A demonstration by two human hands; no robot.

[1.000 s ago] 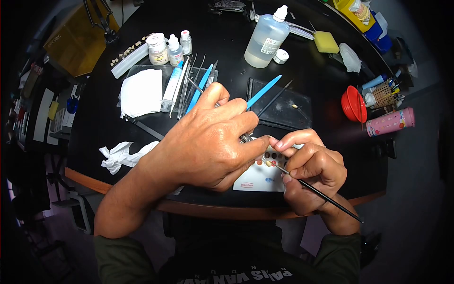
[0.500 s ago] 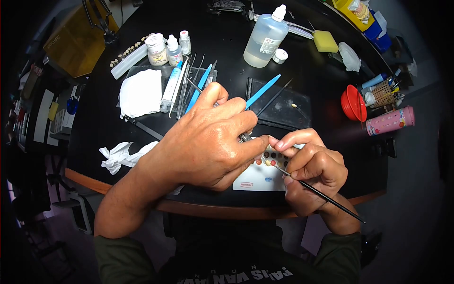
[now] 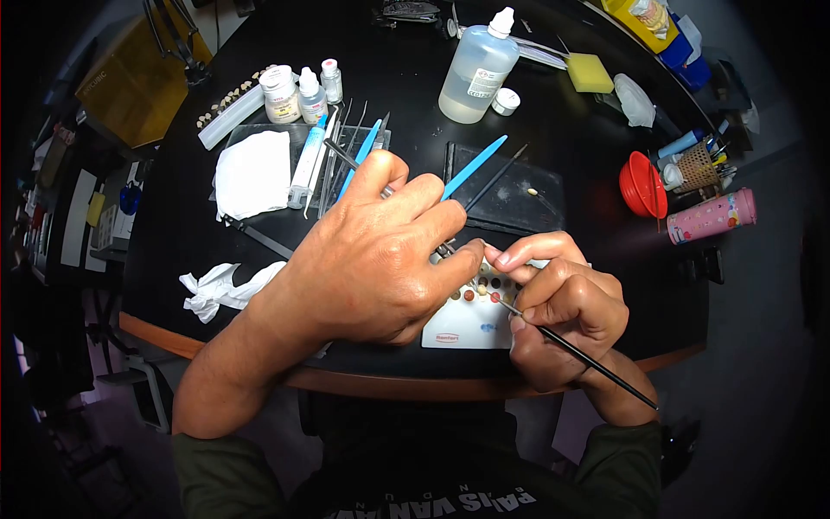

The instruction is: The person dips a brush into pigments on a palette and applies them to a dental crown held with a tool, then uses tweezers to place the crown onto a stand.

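My left hand (image 3: 380, 259) is closed around a thin metal instrument (image 3: 346, 158) whose tip reaches toward my right fingertips. My right hand (image 3: 566, 303) grips a thin black brush (image 3: 588, 356), its tip over a white palette (image 3: 467, 324) dotted with small colour wells. The thumb and forefinger tips of both hands meet above the palette; what they pinch there is too small to tell. A blue-handled tool (image 3: 471, 169) lies just behind my left hand on a dark glass slab (image 3: 519, 203).
On the black round table (image 3: 415, 104) stand a clear squeeze bottle (image 3: 471, 69), small jars (image 3: 281, 93), a syringe and tools on a tray (image 3: 316, 160), white tissue (image 3: 255, 173), crumpled tissue (image 3: 220, 285), a yellow sponge (image 3: 590, 73), a red cup (image 3: 644, 186) and a pink canister (image 3: 711, 216).
My hands stay together over the palette; the brush tip has shifted slightly. The view has tilted a little, so everything sits slightly higher and further left in the frame.
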